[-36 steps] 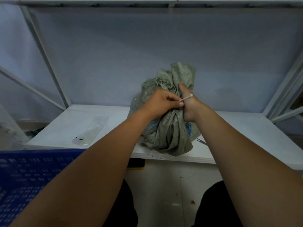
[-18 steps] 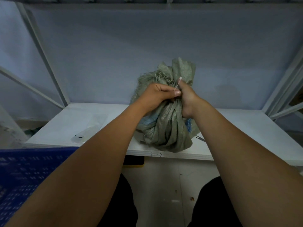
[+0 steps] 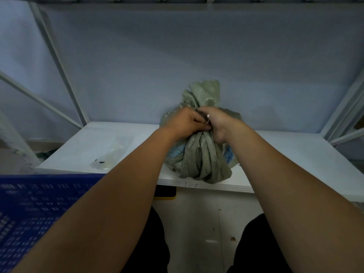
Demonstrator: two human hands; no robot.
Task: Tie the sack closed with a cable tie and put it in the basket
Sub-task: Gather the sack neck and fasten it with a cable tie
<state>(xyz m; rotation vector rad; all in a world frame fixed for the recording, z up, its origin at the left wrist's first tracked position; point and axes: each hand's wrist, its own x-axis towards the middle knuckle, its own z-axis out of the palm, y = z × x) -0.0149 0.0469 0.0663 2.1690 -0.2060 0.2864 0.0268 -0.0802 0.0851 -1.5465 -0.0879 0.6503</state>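
A grey-green woven sack (image 3: 199, 156) stands on the white shelf board (image 3: 285, 154), its bunched top sticking up above my hands. My left hand (image 3: 186, 123) and my right hand (image 3: 218, 123) are both clamped around the sack's gathered neck, knuckles touching. A white cable tie (image 3: 208, 118) shows only as a short tip between the two hands; the rest is hidden by fingers. The blue plastic basket (image 3: 35, 209) sits low at the left, in front of the shelf.
A clear plastic bag (image 3: 112, 154) with more ties lies on the board's left part. White metal shelf posts and diagonal braces rise at both sides. A yellow-edged black object (image 3: 165, 194) sits under the board. My knees are below.
The tie's free end, sticking out sideways and then upward earlier, is now almost fully hidden between my hands. Both hands have closed tighter together on the neck.
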